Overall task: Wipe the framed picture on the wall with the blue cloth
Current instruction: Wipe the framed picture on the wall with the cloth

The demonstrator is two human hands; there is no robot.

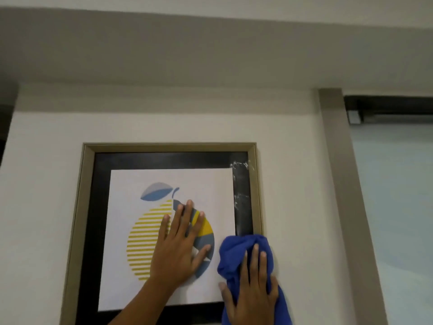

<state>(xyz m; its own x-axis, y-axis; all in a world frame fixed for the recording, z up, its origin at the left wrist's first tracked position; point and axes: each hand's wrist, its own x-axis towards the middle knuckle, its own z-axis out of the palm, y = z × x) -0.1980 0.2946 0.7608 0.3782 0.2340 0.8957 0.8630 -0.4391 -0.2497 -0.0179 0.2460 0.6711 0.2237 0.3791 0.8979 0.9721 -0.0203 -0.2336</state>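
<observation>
The left hand (178, 245) lies flat on the framed picture (131, 231) on the wall (288, 184); just right of it the right hand (254, 287) presses the cloth (234, 252) over the picture's right edge

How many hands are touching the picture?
2. The left hand lies flat on the fruit print in the middle of the framed picture. The right hand presses the blue cloth against the frame's lower right edge.
</observation>
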